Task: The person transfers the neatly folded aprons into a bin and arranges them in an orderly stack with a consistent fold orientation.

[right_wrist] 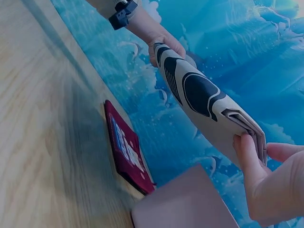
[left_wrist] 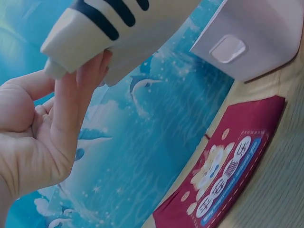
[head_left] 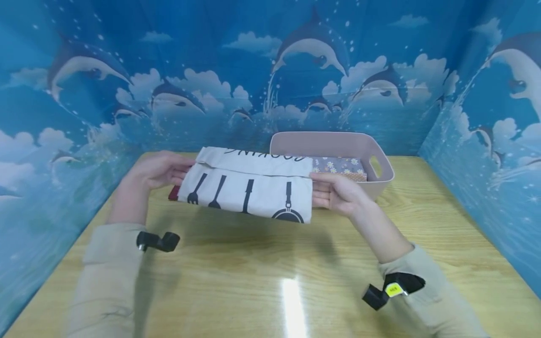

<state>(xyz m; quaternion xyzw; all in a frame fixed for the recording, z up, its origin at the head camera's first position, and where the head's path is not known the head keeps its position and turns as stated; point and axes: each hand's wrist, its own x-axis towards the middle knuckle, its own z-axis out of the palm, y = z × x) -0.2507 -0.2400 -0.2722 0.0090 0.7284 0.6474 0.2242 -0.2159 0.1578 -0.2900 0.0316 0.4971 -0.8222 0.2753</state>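
Note:
A folded off-white cloth, printed with black kitchen utensils and lettering, is held up above the table between both hands. My left hand grips its left end. In the left wrist view, the left fingers lie under the cloth's corner. My right hand pinches the other end, thumb and fingers on opposite faces. Stacked fold layers show at that end in the right wrist view. Beneath the cloth, a dark red fabric piece with a cartoon animal and lettering lies on the table, mostly hidden in the head view.
A pale pink plastic basket with handle holes stands at the back, right of centre. Inside it lies folded grey-purple floral fabric with an orange dotted edge. Blue dolphin-print curtains border the wooden table at the back and sides.

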